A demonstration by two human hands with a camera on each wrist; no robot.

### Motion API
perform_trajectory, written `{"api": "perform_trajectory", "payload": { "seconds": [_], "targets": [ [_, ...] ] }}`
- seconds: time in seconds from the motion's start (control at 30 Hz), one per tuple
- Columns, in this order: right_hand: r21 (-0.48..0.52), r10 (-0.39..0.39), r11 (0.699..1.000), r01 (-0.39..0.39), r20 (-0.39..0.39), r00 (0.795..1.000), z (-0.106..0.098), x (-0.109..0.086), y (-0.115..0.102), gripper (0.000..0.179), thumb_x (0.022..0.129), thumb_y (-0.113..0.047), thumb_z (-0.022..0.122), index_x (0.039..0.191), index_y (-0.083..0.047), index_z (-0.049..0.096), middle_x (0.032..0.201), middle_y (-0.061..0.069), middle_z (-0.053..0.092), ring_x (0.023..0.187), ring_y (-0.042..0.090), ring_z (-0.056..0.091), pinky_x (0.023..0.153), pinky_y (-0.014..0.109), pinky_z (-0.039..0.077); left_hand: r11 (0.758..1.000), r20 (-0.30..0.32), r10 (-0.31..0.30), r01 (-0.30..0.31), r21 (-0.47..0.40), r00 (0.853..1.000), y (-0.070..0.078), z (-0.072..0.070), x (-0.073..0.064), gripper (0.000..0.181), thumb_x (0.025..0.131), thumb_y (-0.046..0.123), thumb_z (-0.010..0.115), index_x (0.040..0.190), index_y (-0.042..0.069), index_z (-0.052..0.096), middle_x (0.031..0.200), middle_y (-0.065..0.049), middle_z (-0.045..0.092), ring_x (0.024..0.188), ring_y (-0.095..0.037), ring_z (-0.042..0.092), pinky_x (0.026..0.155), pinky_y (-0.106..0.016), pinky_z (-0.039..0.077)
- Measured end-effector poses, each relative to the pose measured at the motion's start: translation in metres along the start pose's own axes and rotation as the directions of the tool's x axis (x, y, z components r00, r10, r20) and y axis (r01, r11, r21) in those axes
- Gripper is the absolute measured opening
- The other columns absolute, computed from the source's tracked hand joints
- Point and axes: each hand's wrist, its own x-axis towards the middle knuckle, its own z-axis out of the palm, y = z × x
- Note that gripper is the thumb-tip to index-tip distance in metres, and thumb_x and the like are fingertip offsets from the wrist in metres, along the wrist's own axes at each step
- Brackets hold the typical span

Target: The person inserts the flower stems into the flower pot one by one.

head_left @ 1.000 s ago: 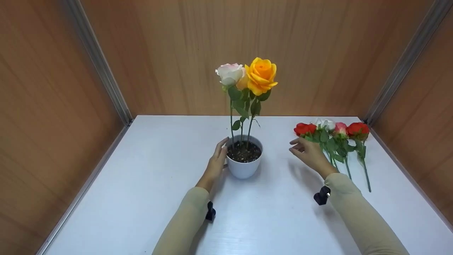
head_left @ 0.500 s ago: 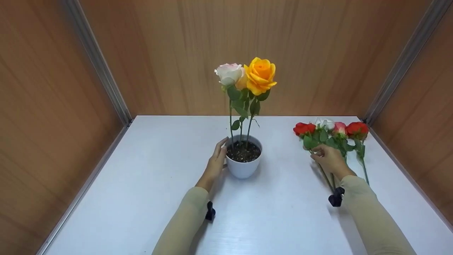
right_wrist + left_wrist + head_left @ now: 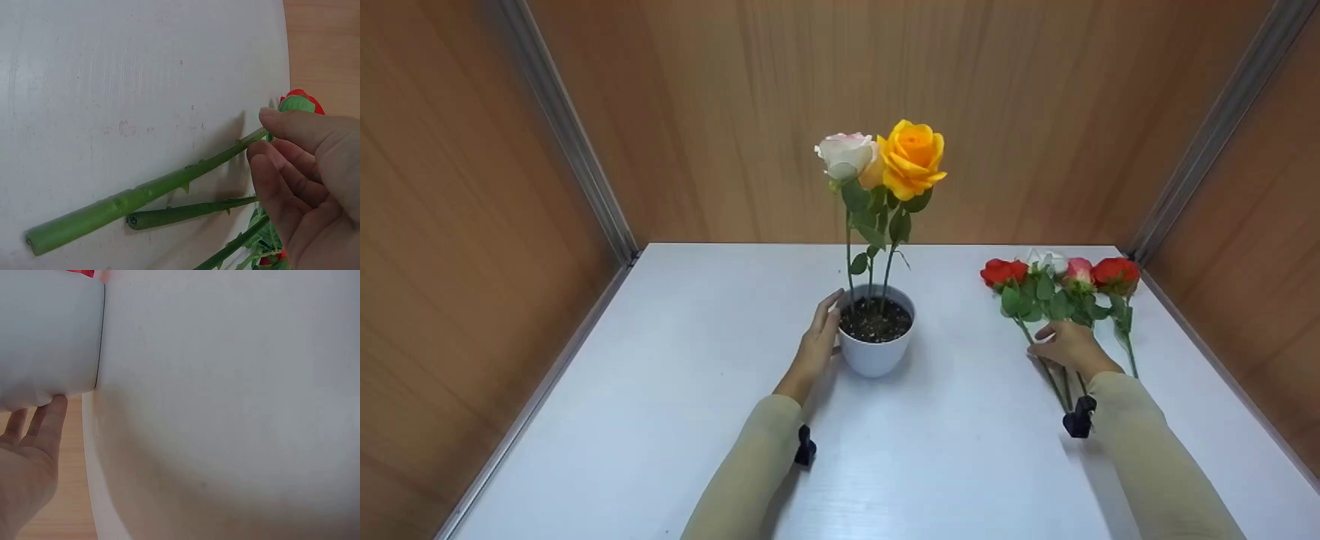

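A white pot [image 3: 874, 357] with dark soil holds several upright roses, among them a white rose [image 3: 844, 155] with pinkish edges and a yellow-orange rose [image 3: 913, 159]. My left hand [image 3: 812, 349] rests against the pot's left side; in the left wrist view its fingertips [image 3: 56, 405] touch the pot's wall with the fingers fairly straight. On the right, my right hand [image 3: 1069, 346] pinches the stem of the leftmost red rose [image 3: 1002, 272] between thumb and fingers. In the right wrist view this stem [image 3: 135, 197] slants down to the left from the fingertips.
Beside the pinched stem lie a white rose [image 3: 1044, 261], a pink rose [image 3: 1079, 270] and another red rose [image 3: 1116, 271], their leaves overlapping. A wooden panel [image 3: 735, 127] stands behind the white table [image 3: 682, 360], with more panels at both sides.
My right hand has moved right and toward me, from near the red bloom down to the rose's stem, and its fingers have closed round the stem. The left hand stays at the pot.
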Motion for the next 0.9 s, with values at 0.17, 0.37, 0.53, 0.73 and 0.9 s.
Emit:
{"api": "perform_trajectory", "payload": {
  "seconds": [0.17,0.37,0.53,0.73,0.9],
  "targets": [
    [0.018,0.007,1.000,-0.008,0.067,0.998,0.005,-0.007,-0.006,0.049,0.090,-0.028,0.076,0.120,0.007,0.061,0.090,0.009,0.068,0.076,0.019,0.064,0.065,0.033,0.055,1.000,-0.009,-0.017,0.017,0.015,1.000,-0.001,0.000,0.000,0.054,0.107,0.057,0.025,0.156,0.036,0.029,0.161,-0.005,0.032,0.143,-0.037,0.035,0.105,-0.060,0.043],
    [0.054,-0.007,0.999,-0.001,0.148,0.989,0.010,-0.010,-0.010,0.037,0.092,-0.024,0.074,0.112,0.006,0.065,0.083,0.005,0.068,0.074,0.017,0.063,0.064,0.031,0.056,1.000,-0.015,-0.019,0.019,0.010,1.000,-0.001,0.000,0.000,0.052,0.107,0.054,0.027,0.156,0.035,0.030,0.160,-0.008,0.034,0.142,-0.038,0.037,0.105,-0.060,0.043],
    [0.091,-0.039,0.996,0.024,0.158,0.987,0.011,-0.010,-0.012,0.028,0.093,-0.017,0.072,0.106,0.007,0.066,0.076,0.005,0.069,0.067,0.015,0.066,0.062,0.030,0.058,1.000,-0.011,-0.018,0.018,0.005,1.000,0.000,0.000,-0.001,0.053,0.108,0.054,0.026,0.156,0.034,0.029,0.160,-0.009,0.034,0.141,-0.039,0.038,0.105,-0.060,0.042],
    [0.117,-0.045,0.993,0.026,0.165,0.985,0.012,-0.008,-0.016,0.026,0.093,-0.018,0.071,0.104,0.005,0.065,0.077,0.005,0.068,0.068,0.014,0.065,0.064,0.029,0.058,0.999,-0.013,-0.026,0.026,0.028,1.000,0.002,0.001,-0.001,0.053,0.107,0.056,0.025,0.156,0.036,0.028,0.160,-0.007,0.035,0.141,-0.037,0.038,0.105,-0.058,0.044],
    [0.123,-0.057,0.992,0.038,0.155,0.986,0.013,-0.007,-0.020,0.025,0.095,-0.018,0.070,0.104,0.005,0.065,0.077,0.006,0.068,0.068,0.015,0.064,0.063,0.029,0.057,1.000,-0.017,-0.027,0.027,0.011,0.999,0.001,0.001,-0.001,0.053,0.107,0.056,0.026,0.156,0.036,0.029,0.161,-0.006,0.031,0.142,-0.037,0.037,0.105,-0.061,0.043]
  ]
}}
